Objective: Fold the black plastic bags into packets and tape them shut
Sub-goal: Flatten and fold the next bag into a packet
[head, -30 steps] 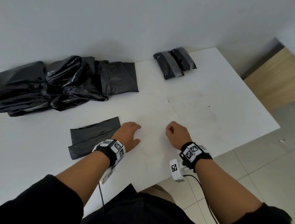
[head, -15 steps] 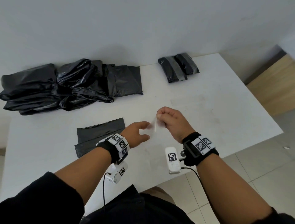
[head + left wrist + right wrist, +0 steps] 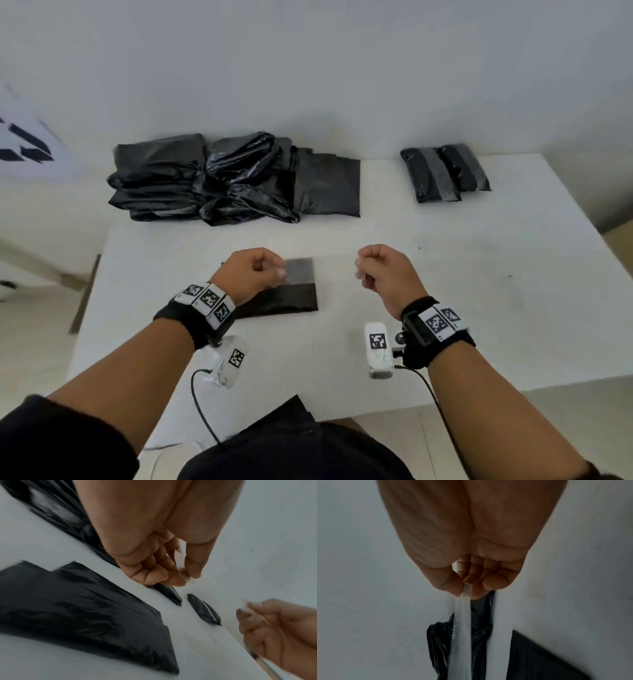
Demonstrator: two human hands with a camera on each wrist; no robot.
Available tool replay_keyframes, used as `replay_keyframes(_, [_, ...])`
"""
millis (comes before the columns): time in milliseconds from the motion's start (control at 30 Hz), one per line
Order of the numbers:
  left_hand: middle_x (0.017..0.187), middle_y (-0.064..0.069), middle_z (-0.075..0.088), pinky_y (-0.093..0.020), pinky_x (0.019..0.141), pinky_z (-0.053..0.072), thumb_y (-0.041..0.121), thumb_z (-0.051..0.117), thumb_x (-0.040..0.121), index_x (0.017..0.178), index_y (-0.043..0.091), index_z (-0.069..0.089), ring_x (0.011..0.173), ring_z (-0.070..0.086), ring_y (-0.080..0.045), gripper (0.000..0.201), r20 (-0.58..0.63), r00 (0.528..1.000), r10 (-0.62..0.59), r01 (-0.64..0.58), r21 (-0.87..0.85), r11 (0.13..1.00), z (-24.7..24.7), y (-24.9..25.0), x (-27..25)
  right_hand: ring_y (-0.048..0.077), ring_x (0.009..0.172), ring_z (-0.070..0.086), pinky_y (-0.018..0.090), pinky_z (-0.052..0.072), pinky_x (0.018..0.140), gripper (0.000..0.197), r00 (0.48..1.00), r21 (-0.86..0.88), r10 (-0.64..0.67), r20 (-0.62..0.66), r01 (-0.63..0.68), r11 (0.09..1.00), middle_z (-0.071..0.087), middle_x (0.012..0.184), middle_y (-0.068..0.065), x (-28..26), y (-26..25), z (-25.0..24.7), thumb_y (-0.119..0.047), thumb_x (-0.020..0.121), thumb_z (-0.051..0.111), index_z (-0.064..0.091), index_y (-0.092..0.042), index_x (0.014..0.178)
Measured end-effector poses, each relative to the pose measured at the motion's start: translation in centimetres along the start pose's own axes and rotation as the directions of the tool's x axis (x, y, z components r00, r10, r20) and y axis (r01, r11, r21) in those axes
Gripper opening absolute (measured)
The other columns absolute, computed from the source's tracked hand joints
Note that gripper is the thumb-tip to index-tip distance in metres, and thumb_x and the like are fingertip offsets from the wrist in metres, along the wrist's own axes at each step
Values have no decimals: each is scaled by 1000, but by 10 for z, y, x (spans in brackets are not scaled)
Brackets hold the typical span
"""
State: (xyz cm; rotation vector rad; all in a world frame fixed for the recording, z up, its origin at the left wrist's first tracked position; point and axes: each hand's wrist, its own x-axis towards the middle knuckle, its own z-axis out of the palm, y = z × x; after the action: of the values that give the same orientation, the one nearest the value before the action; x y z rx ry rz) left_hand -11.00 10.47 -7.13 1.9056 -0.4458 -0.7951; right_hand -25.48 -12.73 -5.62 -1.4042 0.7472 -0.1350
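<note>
A strip of clear tape (image 3: 299, 270) stretches between my two hands, a little above the table. My left hand (image 3: 270, 270) pinches one end between thumb and fingers, over a flat folded black bag (image 3: 284, 299) lying on the white table (image 3: 445, 274). My right hand (image 3: 363, 274) pinches the other end, to the right of the bag. The right wrist view shows the tape (image 3: 462, 622) running away from the pinch of my right hand (image 3: 467, 588). In the left wrist view my left hand (image 3: 181, 577) holds its end, with the folded bag (image 3: 85, 615) below.
A loose pile of black bags (image 3: 222, 178) lies at the back left against the wall. Two taped black packets (image 3: 442, 173) sit side by side at the back right. The table's right edge drops to a tiled floor (image 3: 548, 428).
My hands rose from the table, met at the tape, and have now drawn apart, stretching the strip out. The left hand has moved over the folded bag.
</note>
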Motion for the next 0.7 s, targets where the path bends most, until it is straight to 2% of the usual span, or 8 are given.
replay_keyframes(100, [72,-8,68,-29,63,47,10,72,86,90,9,69,67,60,-16,5,-92,994,-64,53,-120,991,-23,-13,-9,18,69,57,30,49,66,12,998,-25,-16,55,18,1000,62,78,6,6,4,28,1,89,63,63,-9,96])
replay_keyframes(200, [73,-10,68,-31,63,47,8,72,86,90,8,68,67,59,-20,5,-163,982,-93,72,-132,989,-40,-26,-18,18,71,58,31,52,72,13,997,-123,-29,75,38,992,64,82,7,13,13,51,-4,87,64,64,-12,97])
replay_keyframes(267, [75,-7,71,-30,68,51,13,74,84,86,14,69,68,63,-19,6,-232,967,-101,94,-41,995,-44,-36,-23,14,70,59,28,54,73,13,995,-252,-78,62,92,963,66,84,2,18,21,63,-8,87,63,66,-18,96])
replay_keyframes(367, [74,3,68,-22,61,46,21,76,81,79,24,68,66,60,-13,9,-326,942,-76,144,190,971,-38,-46,-34,8,77,62,20,52,75,14,986,-420,-152,70,168,892,66,86,-7,21,32,76,-10,89,62,66,-23,94])
replay_keyframes(467, [77,7,65,-23,62,43,26,75,82,76,31,67,74,61,-13,10,-374,925,-70,202,325,924,-30,-55,-40,4,81,61,8,44,70,14,981,-516,-182,73,193,835,65,88,-11,21,42,83,-10,91,60,66,-23,95])
replay_keyframes(600, [97,4,57,-28,73,44,26,74,84,79,29,68,88,56,-15,8,-409,911,-53,224,381,897,-24,-65,-36,7,82,60,2,40,63,12,974,-616,-212,83,217,757,65,90,-10,28,53,89,-12,93,59,66,-21,96])
replay_keyframes(700, [101,3,56,-29,76,44,25,73,84,77,28,67,92,54,-16,10,-421,905,-67,242,378,894,-23,-67,-30,10,84,62,7,42,66,14,972,-645,-223,71,215,733,67,92,-7,32,58,94,-11,93,57,65,-22,95])
